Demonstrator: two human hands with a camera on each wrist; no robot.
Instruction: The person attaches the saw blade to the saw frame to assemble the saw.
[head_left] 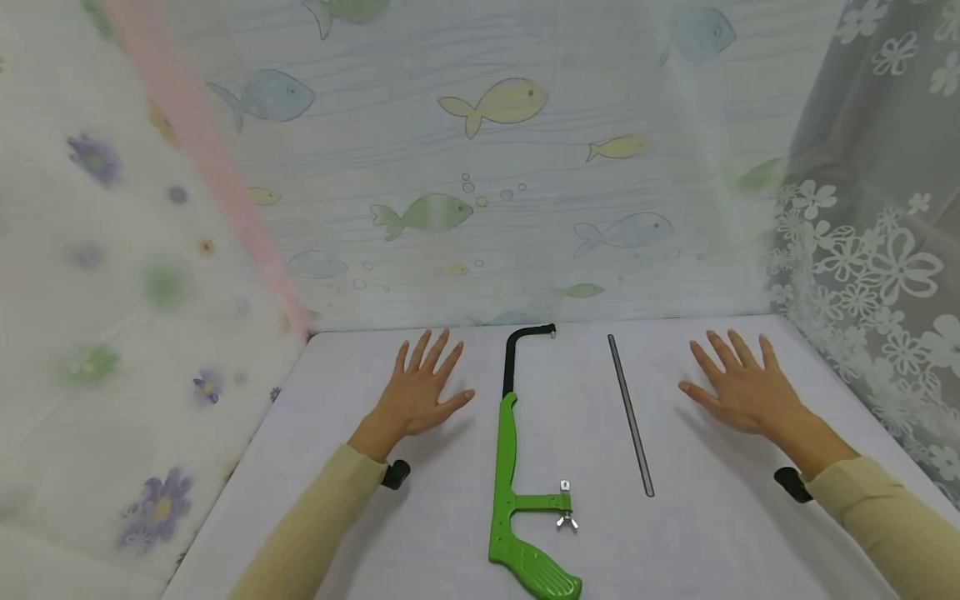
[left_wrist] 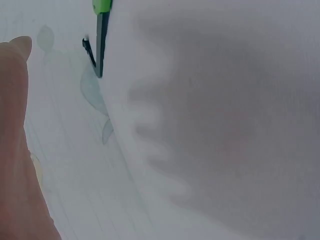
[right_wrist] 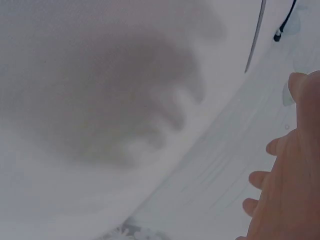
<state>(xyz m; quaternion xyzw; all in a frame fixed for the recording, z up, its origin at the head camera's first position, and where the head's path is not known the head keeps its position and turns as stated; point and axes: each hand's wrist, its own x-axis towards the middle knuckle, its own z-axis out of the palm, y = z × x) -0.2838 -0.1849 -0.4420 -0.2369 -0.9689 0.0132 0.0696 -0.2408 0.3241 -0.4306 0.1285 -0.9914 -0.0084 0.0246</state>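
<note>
A hacksaw frame [head_left: 506,450] with a green handle and a black bent front bar lies on the white table, its grip toward the near edge. A wing nut [head_left: 567,522] sits on its short side arm. To its right lies a thin grey hacksaw blade [head_left: 631,415], separate from the frame. My left hand [head_left: 420,396] is held palm down over the table left of the frame, fingers spread, holding nothing. On the other side, my right hand [head_left: 742,385] hovers right of the blade, also spread. Shadows of the fingers fall on the cloth in both wrist views.
A curtain printed with fish [head_left: 510,208] hangs along the table's back edge. Flowered fabric [head_left: 157,350] closes the left side, and a sheer lace curtain [head_left: 885,267] hangs at the right. Both wrists wear a small black device [head_left: 396,474] below the sleeve cuff.
</note>
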